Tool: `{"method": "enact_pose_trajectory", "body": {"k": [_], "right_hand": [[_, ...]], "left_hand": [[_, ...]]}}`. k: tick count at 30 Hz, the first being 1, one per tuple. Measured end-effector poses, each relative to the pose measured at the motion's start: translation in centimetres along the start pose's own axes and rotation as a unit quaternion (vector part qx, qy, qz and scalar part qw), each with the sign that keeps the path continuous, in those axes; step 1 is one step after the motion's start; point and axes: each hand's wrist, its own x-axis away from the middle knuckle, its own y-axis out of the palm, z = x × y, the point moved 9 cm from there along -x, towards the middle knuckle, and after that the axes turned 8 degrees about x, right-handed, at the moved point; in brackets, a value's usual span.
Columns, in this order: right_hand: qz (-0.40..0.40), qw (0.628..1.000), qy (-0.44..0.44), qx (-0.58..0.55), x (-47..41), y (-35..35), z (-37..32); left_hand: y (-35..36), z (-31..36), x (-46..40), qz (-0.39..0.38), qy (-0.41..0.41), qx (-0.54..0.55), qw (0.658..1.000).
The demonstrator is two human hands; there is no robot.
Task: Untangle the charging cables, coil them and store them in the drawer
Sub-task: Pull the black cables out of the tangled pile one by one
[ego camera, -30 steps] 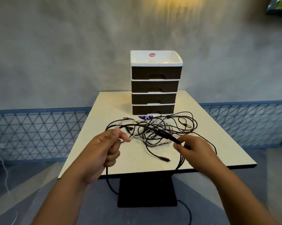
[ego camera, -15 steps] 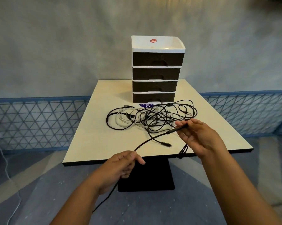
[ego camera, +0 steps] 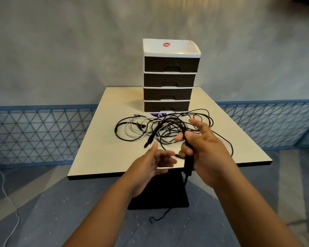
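I'm coiling one black cable (ego camera: 188, 163): my right hand (ego camera: 206, 148) grips its bunched loops, my left hand (ego camera: 150, 164) is loosely open beside. The tangle (ego camera: 164, 129) lies on the worktop (ego camera: 100, 150); next, free the trailing length.

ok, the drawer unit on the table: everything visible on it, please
The drawer unit stands upright at the far middle of the table. It looks plastic: a white frame, four stacked dark textured drawers, all closed, each with a recessed pull, and an open white top tray bearing a red oval logo. The cable tangle lies just in front of it. Neither hand touches it.
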Motion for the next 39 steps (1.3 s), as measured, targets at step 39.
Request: {"method": "enact_pose_trajectory", "body": {"k": [39], "right_hand": [[-0.274, 0.893, 0.084, 0.347, -10.3, -7.5, 12.9]], "left_hand": [[-4.8, 6.5, -9.8, 0.236, 0.205, 0.233, 0.921]]}}
